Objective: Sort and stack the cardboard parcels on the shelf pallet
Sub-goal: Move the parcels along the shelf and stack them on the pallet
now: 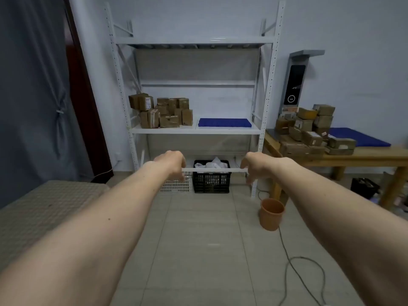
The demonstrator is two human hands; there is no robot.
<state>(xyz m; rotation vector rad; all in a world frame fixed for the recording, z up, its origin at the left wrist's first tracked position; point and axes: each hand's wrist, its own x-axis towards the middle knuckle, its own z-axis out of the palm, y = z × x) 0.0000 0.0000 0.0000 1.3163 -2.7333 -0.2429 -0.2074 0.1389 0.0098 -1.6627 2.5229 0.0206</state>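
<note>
A heap of brown cardboard parcels [162, 113] sits on the left half of the white rack's middle shelf [194, 129]. A blue pallet [224, 122] lies bare on the right half of that shelf. More parcels [309, 134] are piled on a wooden table [362, 156] at the right, beside a second blue pallet [362, 138]. Both my arms reach straight forward, well short of the rack. My left hand [174, 163] and my right hand [257, 166] hang palm down with fingers loosely drooping, holding nothing.
Under the shelf stand a black crate [211, 181] with white bags and a white crate [176, 185]. An orange bucket [271, 214] and a loose cable [309, 261] lie on the tiled floor at right. A grey padded surface [44, 213] fills the near left.
</note>
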